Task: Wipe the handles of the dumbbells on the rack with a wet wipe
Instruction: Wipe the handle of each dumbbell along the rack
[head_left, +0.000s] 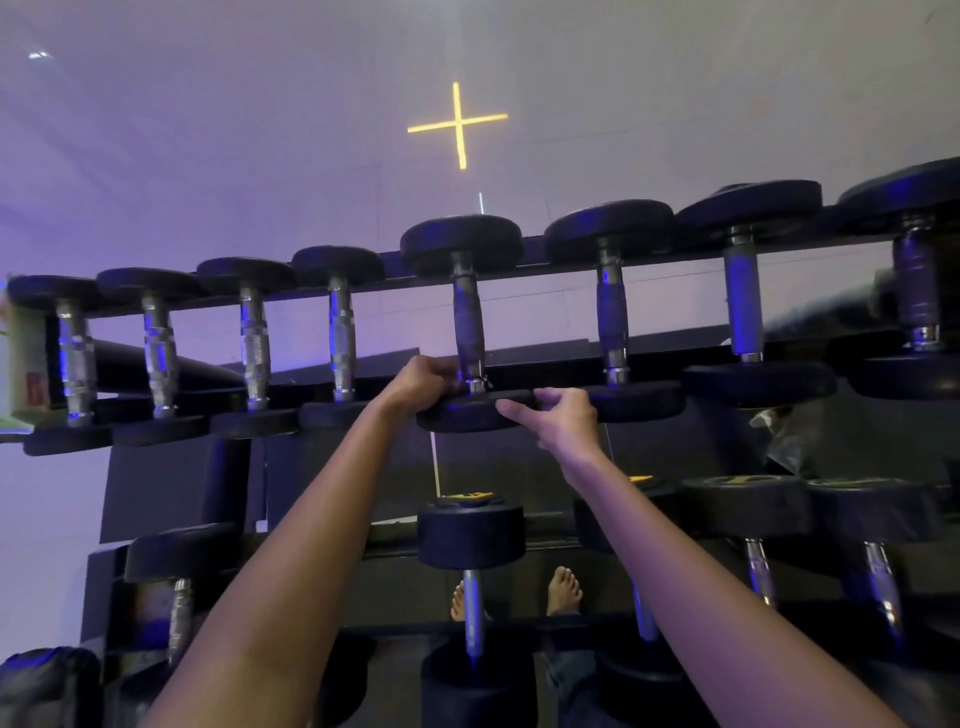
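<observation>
Dumbbell is steadied at its near head by the right hand, fingers curled; the left hand is closed at the handle base, wipe unseen; full-length strokes are advised.

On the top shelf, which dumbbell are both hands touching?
The fifth black dumbbell from the left, with a dark worn handle. The left hand is at the handle's near end; the right hand grips its near weight.
</observation>
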